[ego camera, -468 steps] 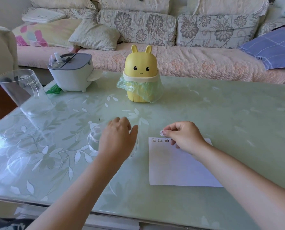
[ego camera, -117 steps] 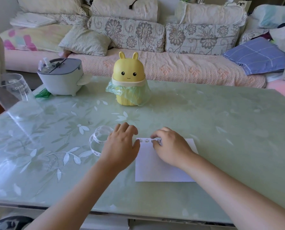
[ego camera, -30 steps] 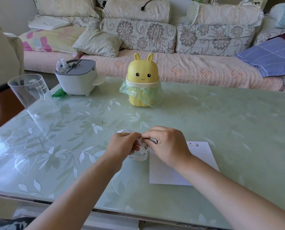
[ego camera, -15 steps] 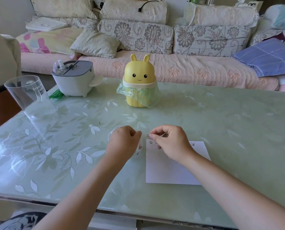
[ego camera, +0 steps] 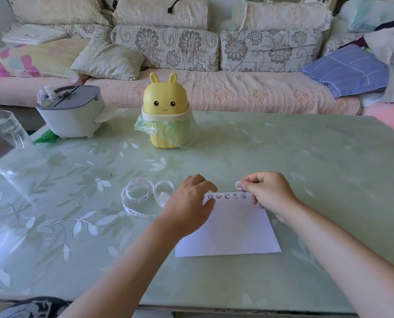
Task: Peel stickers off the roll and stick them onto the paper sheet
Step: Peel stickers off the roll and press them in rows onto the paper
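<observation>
so the right hand (ego camera: pixel 269 191) pinches one round sticker (ego camera: pixel 237 185), paper sheet (ego camera: pixel 232 228) just below it. left hand (ego camera: pixel 189 203) rests loose-fingered on the sheet's corner, sticker roll (ego camera: pixel 135 199) just to its left.

Left hand (ego camera: pixel 189 203) lies palm-down, fingers relaxed; right hand (ego camera: pixel 269 191), at its 3 o'clock, pinches a sticker (ego camera: pixel 237 185).

The table top (ego camera: pixel 283 157) was glossy and smooth, glass-like. The paper sheet (ego camera: pixel 232 230) was matt white; the sticker roll (ego camera: pixel 136 198) and the round sticker (ego camera: pixel 237 185) looked like thin paper. The rabbit-shaped bin (ego camera: pixel 165 97) was smooth yellow plastic, its liner (ego camera: pixel 168 131) crinkled translucent film. The sofa (ego camera: pixel 214 90) was quilted cloth.
</observation>
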